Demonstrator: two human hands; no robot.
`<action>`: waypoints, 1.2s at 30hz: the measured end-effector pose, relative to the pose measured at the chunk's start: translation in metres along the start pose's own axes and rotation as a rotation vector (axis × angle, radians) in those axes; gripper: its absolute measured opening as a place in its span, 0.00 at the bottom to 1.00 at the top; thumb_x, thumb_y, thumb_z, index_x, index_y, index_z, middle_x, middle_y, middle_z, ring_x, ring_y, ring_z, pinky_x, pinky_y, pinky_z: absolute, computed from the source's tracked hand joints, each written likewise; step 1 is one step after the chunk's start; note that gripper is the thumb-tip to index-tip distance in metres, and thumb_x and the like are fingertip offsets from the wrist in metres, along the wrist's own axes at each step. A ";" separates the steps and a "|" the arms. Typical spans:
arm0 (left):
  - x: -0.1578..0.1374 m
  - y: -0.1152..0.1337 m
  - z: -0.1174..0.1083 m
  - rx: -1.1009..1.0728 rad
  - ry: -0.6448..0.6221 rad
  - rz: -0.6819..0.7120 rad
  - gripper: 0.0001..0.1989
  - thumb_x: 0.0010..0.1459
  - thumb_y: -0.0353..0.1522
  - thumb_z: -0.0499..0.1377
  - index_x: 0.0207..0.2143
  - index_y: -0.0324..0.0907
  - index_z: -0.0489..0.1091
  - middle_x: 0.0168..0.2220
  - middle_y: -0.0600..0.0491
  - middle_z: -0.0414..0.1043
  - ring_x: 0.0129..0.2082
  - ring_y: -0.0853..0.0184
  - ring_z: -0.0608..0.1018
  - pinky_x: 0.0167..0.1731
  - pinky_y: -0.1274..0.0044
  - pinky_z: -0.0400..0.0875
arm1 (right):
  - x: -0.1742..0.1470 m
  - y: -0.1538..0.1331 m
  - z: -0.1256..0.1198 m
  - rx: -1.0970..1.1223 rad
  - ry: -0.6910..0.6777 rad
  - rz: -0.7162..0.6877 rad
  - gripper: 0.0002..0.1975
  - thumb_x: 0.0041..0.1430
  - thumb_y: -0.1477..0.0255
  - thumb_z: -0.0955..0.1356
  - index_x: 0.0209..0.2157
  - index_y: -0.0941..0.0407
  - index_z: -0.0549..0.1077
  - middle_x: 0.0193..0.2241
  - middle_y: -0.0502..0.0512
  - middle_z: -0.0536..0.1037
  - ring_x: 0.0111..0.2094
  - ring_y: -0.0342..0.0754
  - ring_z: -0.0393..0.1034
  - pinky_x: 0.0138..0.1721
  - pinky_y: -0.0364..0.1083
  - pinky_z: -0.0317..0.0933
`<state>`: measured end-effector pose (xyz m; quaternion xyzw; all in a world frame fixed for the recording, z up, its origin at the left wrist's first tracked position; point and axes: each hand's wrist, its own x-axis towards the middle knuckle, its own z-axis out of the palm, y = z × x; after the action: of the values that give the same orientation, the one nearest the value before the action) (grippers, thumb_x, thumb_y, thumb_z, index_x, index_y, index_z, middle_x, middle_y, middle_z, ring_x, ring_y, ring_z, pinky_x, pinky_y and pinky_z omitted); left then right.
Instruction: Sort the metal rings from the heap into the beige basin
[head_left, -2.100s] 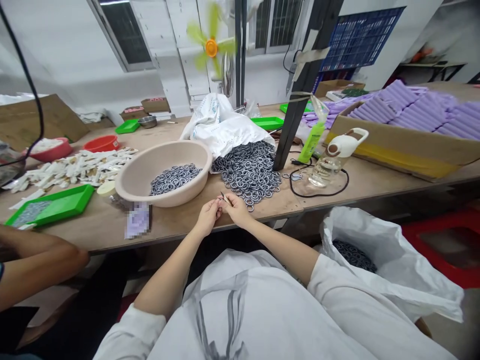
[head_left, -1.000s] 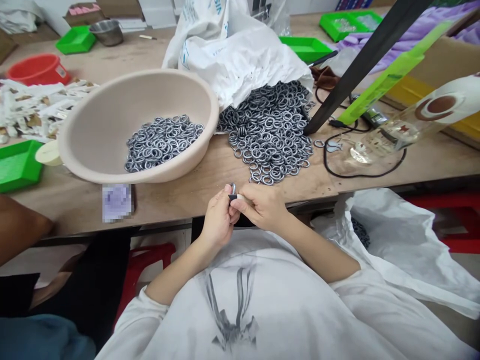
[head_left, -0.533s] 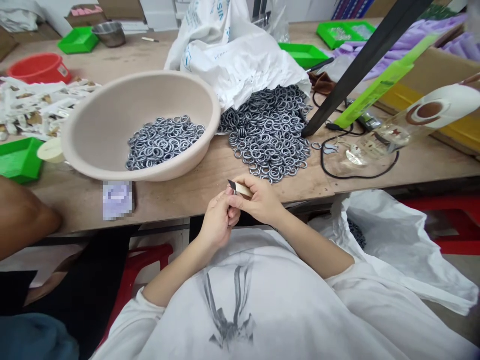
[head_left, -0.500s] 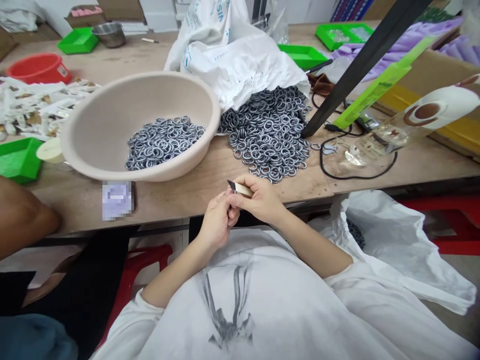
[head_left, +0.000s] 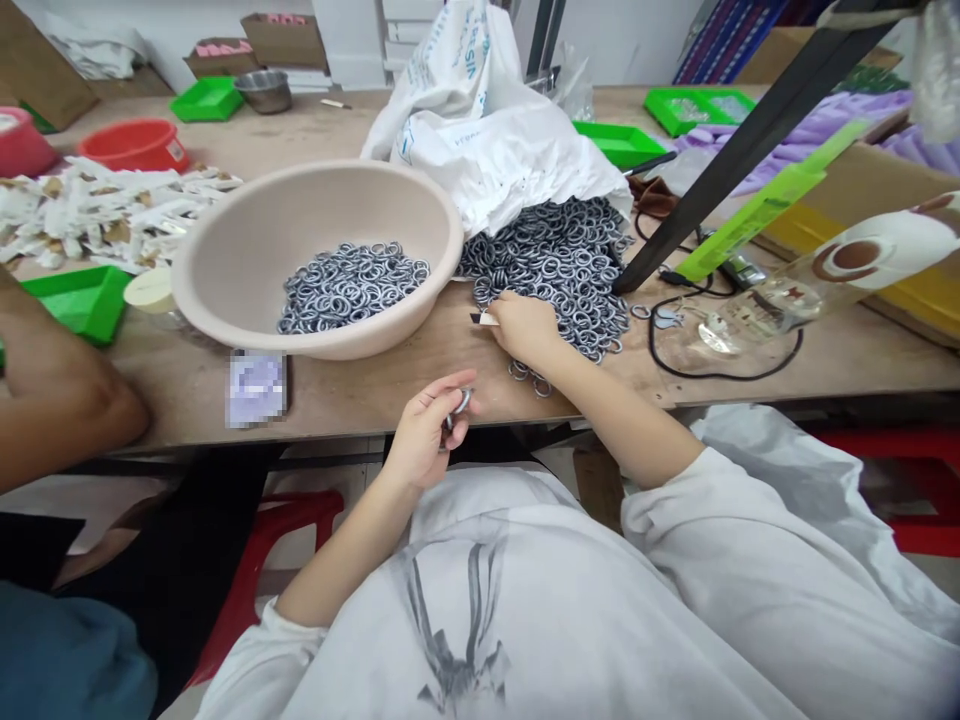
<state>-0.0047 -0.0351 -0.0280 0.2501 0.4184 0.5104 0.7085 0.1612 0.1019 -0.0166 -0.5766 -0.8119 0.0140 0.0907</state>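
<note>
My left hand (head_left: pixel 424 432) is held near the table's front edge, its fingers curled around a few grey rings (head_left: pixel 460 402); one ring shows between thumb and fingers. At the near left side of the ring pile (head_left: pixel 581 265) is my right hand (head_left: pixel 525 328), palm down and closed. It grips a small cream-handled knife (head_left: pixel 489 320) whose dark slanted tip points left. Whether its hidden fingertips also hold a ring cannot be seen. The pile spills from a white sack (head_left: pixel 517 150). More rings (head_left: pixel 349 287) lie in a large beige basin (head_left: pixel 187 270) to the left.
A dark metal post (head_left: pixel 697 205) slants up right of the pile. Beyond it are a black cable (head_left: pixel 739 377) and a clear bottle (head_left: pixel 787 295). Another person's arm (head_left: pixel 67 385) rests at the left, by a green tray (head_left: pixel 94 305). White pieces (head_left: pixel 112 215) lie heaped behind.
My hands, together before, have separated. The right, with the knife, has gone forward to the ring pile; the left stays low with rings now visible. Several rings have slid toward the table's front.
</note>
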 end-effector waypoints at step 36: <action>0.007 -0.002 0.018 -0.017 0.004 0.128 0.27 0.47 0.51 0.69 0.24 0.40 0.63 0.19 0.61 0.58 0.15 0.80 0.56 0.13 0.85 0.49 | -0.103 -0.045 -0.007 0.714 0.157 -0.252 0.27 0.68 0.50 0.58 0.23 0.55 0.64 0.21 0.48 0.64 0.24 0.42 0.57 0.27 0.44 0.47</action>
<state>0.0124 -0.0278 -0.0220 0.2693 0.3986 0.5586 0.6757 0.1536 -0.0108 -0.0171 -0.4039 -0.8108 0.2406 0.3486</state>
